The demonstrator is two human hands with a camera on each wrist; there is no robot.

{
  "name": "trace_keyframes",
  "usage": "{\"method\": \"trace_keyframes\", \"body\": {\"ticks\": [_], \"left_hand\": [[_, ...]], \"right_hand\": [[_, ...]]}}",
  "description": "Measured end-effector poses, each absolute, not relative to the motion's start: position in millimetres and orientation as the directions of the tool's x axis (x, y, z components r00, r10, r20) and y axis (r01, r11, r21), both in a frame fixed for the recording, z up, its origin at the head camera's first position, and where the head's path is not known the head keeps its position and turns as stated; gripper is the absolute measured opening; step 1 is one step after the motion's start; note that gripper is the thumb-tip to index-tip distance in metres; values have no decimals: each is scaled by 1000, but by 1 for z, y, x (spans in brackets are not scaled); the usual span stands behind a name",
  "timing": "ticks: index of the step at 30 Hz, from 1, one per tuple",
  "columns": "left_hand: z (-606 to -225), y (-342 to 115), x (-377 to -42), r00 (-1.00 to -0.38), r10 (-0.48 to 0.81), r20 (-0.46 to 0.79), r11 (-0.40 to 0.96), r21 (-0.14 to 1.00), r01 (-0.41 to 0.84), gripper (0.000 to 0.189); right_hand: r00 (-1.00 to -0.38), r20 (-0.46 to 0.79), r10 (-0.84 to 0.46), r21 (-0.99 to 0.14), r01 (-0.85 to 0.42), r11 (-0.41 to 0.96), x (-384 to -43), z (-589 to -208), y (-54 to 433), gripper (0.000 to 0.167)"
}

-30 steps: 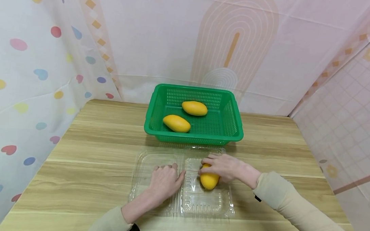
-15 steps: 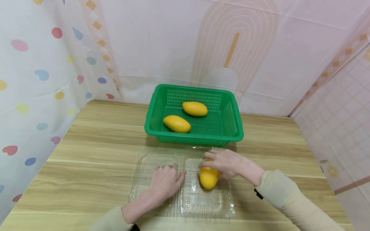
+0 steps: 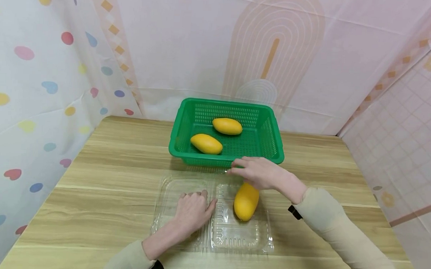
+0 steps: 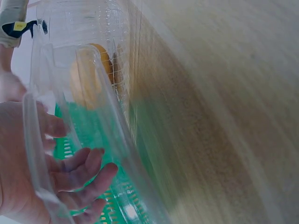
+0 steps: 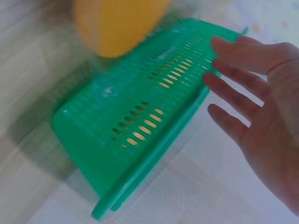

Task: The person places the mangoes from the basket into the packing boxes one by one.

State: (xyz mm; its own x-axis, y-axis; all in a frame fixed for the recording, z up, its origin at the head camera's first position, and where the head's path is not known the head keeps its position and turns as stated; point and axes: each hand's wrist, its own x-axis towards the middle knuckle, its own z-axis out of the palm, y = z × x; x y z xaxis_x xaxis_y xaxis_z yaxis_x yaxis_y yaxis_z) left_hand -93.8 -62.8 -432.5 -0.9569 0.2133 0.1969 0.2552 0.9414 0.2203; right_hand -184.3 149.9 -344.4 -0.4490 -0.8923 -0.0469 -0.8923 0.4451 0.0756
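A yellow mango (image 3: pixel 246 202) lies in the right half of a clear plastic clamshell box (image 3: pixel 234 233), which is spread flat on the table. Above the mango's far end, my right hand (image 3: pixel 258 173) reaches over the near side of a green basket (image 3: pixel 225 161). Its fingers are loosely spread and hold nothing, as the right wrist view shows. On the left half of the box rests my left hand (image 3: pixel 191 211). Seen through the clear plastic in the left wrist view, the left fingers (image 4: pixel 79 175) are relaxed and slightly bent. Two more mangoes (image 3: pixel 227 126) lie in the basket.
The basket stands just behind the box, near the patterned cloth backdrop (image 3: pixel 190 50). Wooden tabletop (image 3: pixel 114 178) extends on both sides of the box. Cloth walls bound the table at left and right.
My right hand has let go of the mango in the box and moved away from me, up toward the basket. The left hand has stayed in place on the box.
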Motion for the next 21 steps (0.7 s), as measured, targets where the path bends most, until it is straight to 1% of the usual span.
{"method": "trace_keyframes", "body": {"ticks": [3, 5, 8, 16, 21], "left_hand": [[-433, -63, -94, -955, 216, 202, 941, 217, 259, 39], [-433, -63, -94, -955, 217, 201, 942, 215, 259, 40], [-433, -63, -94, -957, 216, 195, 942, 218, 257, 39], [-433, -62, -94, -958, 213, 190, 941, 222, 254, 40], [-433, -63, -94, -958, 213, 193, 941, 222, 254, 39]], "right_hand": [[-453, 92, -887, 39, -888, 458, -192, -338, 145, 37], [-461, 173, -870, 16, -882, 471, -198, -336, 141, 34], [-492, 241, -837, -9, -863, 505, -205, -334, 135, 31], [-637, 234, -734, -91, -766, 636, -219, -336, 116, 34], [-731, 198, -653, -159, -681, 714, -227, -342, 102, 37]]}}
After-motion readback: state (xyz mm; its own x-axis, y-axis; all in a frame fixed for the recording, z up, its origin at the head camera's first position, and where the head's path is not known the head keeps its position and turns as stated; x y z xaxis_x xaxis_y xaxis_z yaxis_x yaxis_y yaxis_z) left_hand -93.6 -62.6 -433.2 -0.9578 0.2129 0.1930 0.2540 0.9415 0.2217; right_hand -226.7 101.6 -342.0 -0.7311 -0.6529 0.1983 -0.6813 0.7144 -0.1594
